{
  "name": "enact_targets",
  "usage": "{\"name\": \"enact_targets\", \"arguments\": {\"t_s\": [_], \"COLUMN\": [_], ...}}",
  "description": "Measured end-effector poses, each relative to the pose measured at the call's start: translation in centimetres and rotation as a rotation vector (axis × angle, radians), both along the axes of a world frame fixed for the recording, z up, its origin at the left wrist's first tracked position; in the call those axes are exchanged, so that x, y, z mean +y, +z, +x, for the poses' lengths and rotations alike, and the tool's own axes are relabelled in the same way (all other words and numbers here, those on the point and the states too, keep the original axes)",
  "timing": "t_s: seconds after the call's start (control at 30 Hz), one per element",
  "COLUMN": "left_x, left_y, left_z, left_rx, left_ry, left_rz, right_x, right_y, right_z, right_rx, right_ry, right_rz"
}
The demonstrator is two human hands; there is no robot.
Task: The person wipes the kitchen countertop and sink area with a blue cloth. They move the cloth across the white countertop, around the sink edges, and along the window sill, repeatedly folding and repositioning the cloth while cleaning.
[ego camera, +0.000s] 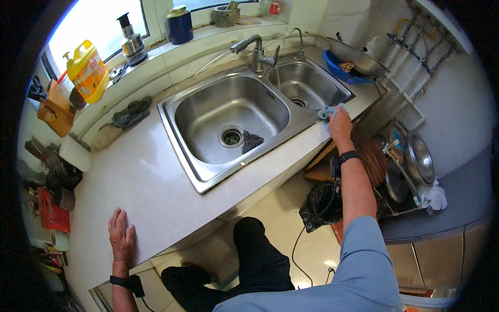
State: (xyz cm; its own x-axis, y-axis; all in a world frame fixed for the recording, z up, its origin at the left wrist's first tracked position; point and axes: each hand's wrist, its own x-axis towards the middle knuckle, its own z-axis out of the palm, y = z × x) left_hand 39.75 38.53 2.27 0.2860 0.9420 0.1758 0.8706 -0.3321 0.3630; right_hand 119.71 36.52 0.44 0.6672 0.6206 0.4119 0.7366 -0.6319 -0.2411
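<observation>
My right hand (340,125) grips a light blue cloth (327,113) and presses it on the front rim of the small sink basin (308,80). Flat on the pale countertop (128,171), with its fingers a little apart, rests my left hand (121,236); nothing is in it. Between the hands lies the large steel sink basin (234,105). A dark scouring pad (252,142) sits by its drain (232,137), which has green scraps in it. Above the basins stands a metal faucet (256,54), with a smaller curved tap (299,43) to its right.
A yellow detergent jug (87,72), a steel dispenser (132,41) and a stone mortar (226,16) line the window sill. Dark rags (132,112) lie at the wall. A blue basin (343,68) stands beyond the sink. Below my right arm hangs a black bin bag (321,206).
</observation>
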Motion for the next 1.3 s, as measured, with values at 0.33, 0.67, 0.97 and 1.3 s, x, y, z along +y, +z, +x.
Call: {"name": "enact_targets", "arguments": {"t_s": [0.33, 0.67, 0.97, 1.3], "left_x": [0.0, 0.4, 0.3, 0.5], "left_y": [0.2, -0.9, -1.0, -1.0], "left_z": [0.3, -0.5, -0.5, -0.6], "left_rx": [-0.007, -0.016, -0.016, 0.045], "left_ry": [0.001, -0.007, -0.036, -0.039], "left_rz": [0.031, 0.063, 0.117, 0.111], "right_x": [-1.2, -3.8, -5.7, -7.0], "right_y": [0.2, -1.1, -0.7, -0.7], "right_z": [-1.3, -13.3, -29.1, -41.6], "right_rx": [-0.003, -0.102, -0.113, -0.014], "right_ry": [0.048, 0.325, 0.672, 0.921], "right_rz": [0.057, 0.213, 0.264, 0.262]}}
